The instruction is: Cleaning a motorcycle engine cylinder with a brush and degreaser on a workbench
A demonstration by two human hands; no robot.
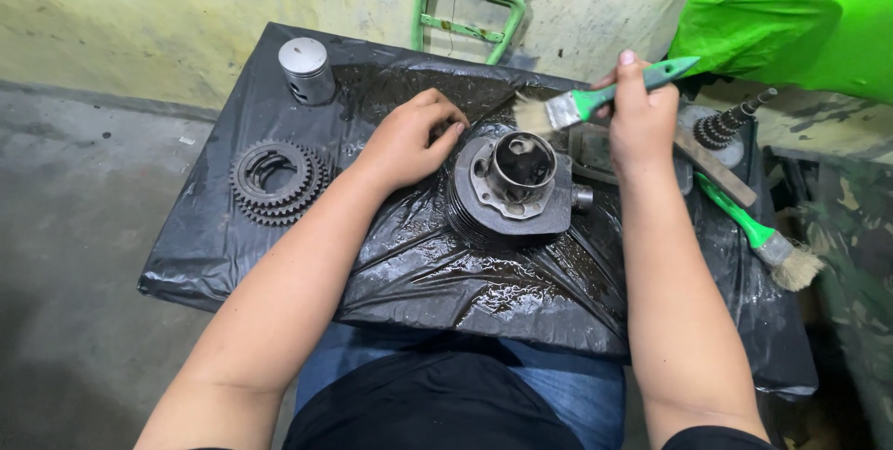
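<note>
two green-handled brushes [595, 101] [758, 236], one finned engine cylinder [512, 191], one piston [307, 68], one stack of gears [277, 182], one flat file [714, 167], one geared shaft [730, 124]

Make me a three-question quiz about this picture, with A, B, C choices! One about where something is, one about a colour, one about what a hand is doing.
1. Where does the silver piston stand?
A. far left corner of the black sheet
B. inside the cylinder
C. on the floor

2. What colour is the handle of the held brush?
A. red
B. green
C. blue

3. What is the right hand doing?
A. lying open and empty
B. gripping the brush
C. holding the gears

Answers:
1 A: it stands upright on the black sheet, beyond the gears.
2 B: the handle is bright green.
3 B: its fingers wrap the handle, bristles by the engine cylinder, which the left hand touches.
</note>
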